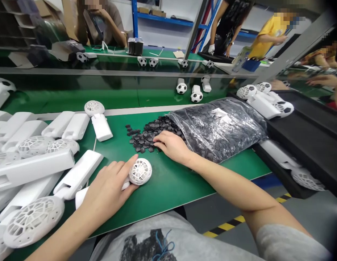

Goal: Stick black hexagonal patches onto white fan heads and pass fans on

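Note:
My left hand point(110, 183) is wrapped round a white handheld fan point(140, 171), its round openwork grille facing up. Part of the fan's white handle lies hidden under my palm. At the near edge of a pile of small black plastic pieces point(146, 137), my right hand point(172, 146) has its thumb and fingers drawn together. The fingertips are on a small black piece, mostly hidden by them. The pile spills from the mouth of a clear plastic bag point(225, 127) full of the same pieces, just beyond my right hand.
Several white fans point(29, 159) are heaped on the left of the green table point(168, 188). Fans with black football patches lie on the conveyor point(114, 94) and on black trays point(307, 134) at right. A co-worker point(103, 25) sits across; other people stand further back.

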A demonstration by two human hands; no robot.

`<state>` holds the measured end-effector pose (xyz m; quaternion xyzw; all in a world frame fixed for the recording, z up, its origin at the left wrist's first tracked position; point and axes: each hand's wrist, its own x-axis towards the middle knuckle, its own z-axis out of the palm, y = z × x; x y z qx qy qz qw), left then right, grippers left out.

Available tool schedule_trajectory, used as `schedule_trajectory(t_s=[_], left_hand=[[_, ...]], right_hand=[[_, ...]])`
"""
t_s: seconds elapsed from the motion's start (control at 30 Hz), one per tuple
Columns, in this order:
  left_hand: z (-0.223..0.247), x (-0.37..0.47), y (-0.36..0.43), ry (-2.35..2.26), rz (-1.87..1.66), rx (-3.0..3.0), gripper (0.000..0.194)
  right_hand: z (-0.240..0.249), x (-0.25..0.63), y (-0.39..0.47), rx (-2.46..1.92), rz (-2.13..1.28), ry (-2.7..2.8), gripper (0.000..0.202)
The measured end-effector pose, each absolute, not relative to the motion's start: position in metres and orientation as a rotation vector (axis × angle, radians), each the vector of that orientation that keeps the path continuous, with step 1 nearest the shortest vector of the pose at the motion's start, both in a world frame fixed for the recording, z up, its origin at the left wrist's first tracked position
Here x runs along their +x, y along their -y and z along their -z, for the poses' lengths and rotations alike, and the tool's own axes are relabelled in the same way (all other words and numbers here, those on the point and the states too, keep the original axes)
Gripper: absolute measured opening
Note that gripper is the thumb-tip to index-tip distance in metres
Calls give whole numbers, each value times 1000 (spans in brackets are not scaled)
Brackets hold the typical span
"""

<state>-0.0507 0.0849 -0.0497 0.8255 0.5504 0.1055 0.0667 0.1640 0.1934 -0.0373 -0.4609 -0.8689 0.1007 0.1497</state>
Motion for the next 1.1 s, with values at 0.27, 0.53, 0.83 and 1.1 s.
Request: schedule_trajectory(t_s=[0.27, 0.53, 0.83, 1.1], left_hand=[[49, -51, -87, -1615, -355, 2439, 59], [48, -50, -86, -1609, -407, 2426, 59], [46, -52, -84, -1468, -406, 2433, 55], [42, -37, -79, -1618, -279, 2500, 55]], right_hand=[[39, 147, -204, -1394, -296, 2597, 13], [29, 167, -174, -1092, -582, 2290, 10], [37, 181, -123, -908, -746, 2273, 12], [34, 183, -108, -922, -762, 2298, 20]])
